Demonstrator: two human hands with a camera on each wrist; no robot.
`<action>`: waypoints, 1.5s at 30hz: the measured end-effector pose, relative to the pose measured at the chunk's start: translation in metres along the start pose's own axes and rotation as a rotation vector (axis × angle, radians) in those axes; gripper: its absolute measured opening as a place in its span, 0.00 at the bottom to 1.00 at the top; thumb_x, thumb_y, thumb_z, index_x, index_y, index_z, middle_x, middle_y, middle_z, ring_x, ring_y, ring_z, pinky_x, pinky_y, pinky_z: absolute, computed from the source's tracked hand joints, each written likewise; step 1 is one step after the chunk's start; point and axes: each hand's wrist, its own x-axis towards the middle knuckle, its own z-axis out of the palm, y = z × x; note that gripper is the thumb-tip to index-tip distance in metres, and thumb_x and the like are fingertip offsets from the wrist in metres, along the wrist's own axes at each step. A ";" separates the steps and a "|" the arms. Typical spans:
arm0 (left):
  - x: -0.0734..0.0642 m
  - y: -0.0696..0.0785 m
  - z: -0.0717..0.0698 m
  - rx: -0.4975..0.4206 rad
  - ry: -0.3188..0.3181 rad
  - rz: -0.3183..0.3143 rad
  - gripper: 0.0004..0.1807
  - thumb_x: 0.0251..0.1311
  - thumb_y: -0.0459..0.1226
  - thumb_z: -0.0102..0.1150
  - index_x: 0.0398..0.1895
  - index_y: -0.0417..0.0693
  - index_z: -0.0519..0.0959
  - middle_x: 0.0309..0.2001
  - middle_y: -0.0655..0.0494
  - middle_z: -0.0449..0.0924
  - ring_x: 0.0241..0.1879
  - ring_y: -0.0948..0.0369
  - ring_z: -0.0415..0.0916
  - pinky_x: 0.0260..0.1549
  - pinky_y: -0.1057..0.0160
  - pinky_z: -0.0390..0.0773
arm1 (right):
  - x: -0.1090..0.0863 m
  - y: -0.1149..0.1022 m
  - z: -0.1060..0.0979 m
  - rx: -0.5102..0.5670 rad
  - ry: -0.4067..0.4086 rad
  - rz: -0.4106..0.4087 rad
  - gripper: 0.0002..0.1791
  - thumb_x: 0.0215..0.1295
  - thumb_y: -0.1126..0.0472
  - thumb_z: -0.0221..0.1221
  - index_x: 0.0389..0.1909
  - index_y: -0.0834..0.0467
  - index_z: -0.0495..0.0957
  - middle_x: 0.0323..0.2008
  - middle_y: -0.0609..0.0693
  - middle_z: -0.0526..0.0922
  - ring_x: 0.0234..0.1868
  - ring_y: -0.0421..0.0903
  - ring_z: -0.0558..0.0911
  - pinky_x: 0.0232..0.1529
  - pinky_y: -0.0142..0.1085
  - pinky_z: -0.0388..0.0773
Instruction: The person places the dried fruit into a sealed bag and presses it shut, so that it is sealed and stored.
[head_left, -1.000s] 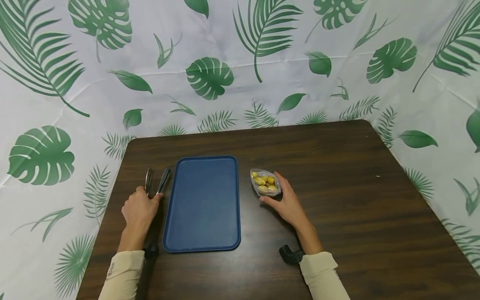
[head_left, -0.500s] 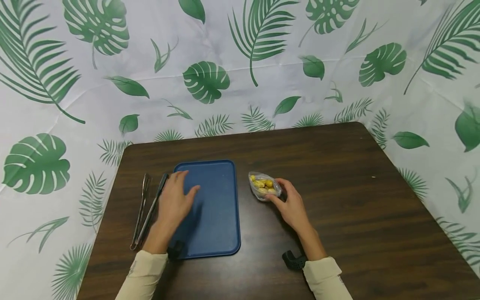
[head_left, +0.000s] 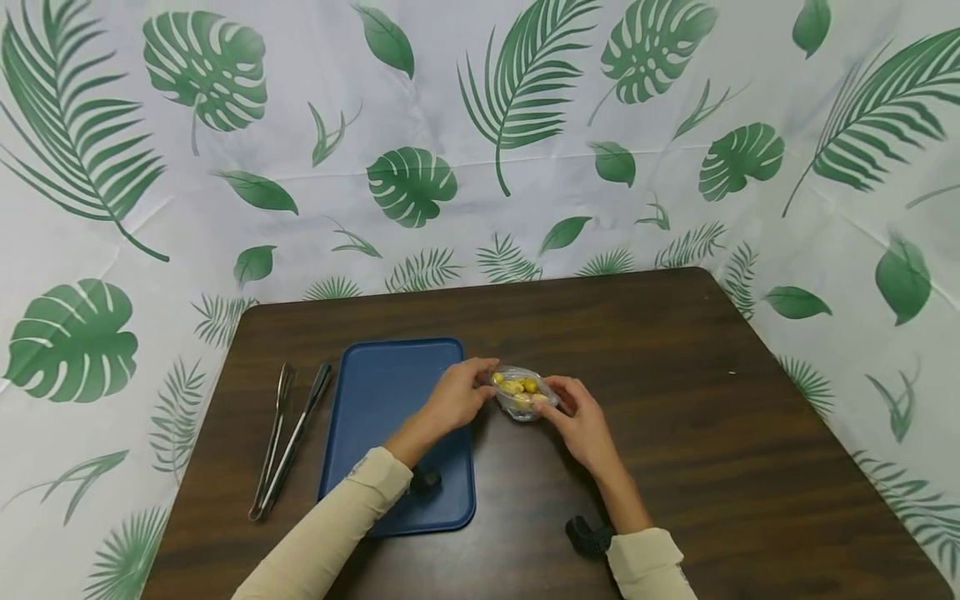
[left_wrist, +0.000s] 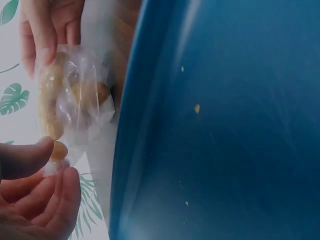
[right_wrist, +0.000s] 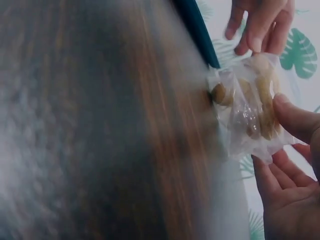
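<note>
A clear plastic bag [head_left: 517, 412] of small yellow, roundish pieces is just right of the tray. My left hand [head_left: 453, 396] pinches its left edge between thumb and fingers. On the opposite side my right hand [head_left: 585, 417] grips the bag, thumb on the near face and fingers behind. The left wrist view shows the bag [left_wrist: 82, 107] stretched between both hands, one yellow piece [left_wrist: 59, 150] close to the left thumb. In the right wrist view, the right thumb [right_wrist: 295, 117] presses on the bag. The exact kind of the yellow pieces cannot be told.
A blue tray [head_left: 397, 375] lies under the left forearm, with a few crumbs [left_wrist: 197, 108] on it. Metal tongs [head_left: 305, 417] lie spread to its left. The dark wooden table [head_left: 675, 433] extends right; a leaf-printed cloth [head_left: 315, 242] hangs behind.
My left hand has let go of the tongs, crossed over the tray to the right and taken hold of the bag. The right hand has stayed at the bag.
</note>
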 end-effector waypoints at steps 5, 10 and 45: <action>0.000 -0.001 0.002 -0.013 0.120 -0.009 0.16 0.65 0.34 0.69 0.55 0.42 0.85 0.39 0.50 0.86 0.36 0.58 0.80 0.38 0.58 0.80 | -0.002 -0.003 0.002 -0.065 0.063 -0.071 0.19 0.63 0.57 0.71 0.54 0.57 0.84 0.52 0.55 0.85 0.59 0.52 0.83 0.63 0.49 0.78; -0.006 0.001 0.001 -0.059 0.191 -0.047 0.07 0.63 0.36 0.71 0.43 0.47 0.88 0.33 0.53 0.83 0.31 0.61 0.74 0.34 0.61 0.74 | -0.003 -0.008 -0.002 -0.145 0.173 -0.108 0.09 0.62 0.59 0.71 0.43 0.53 0.89 0.44 0.47 0.91 0.53 0.46 0.86 0.62 0.39 0.77; -0.014 0.049 -0.033 -0.553 0.343 0.106 0.04 0.67 0.34 0.66 0.39 0.41 0.86 0.39 0.44 0.87 0.38 0.61 0.83 0.40 0.69 0.80 | -0.011 -0.029 -0.021 0.632 -0.150 0.062 0.18 0.74 0.67 0.60 0.62 0.66 0.77 0.50 0.46 0.88 0.51 0.41 0.87 0.54 0.35 0.84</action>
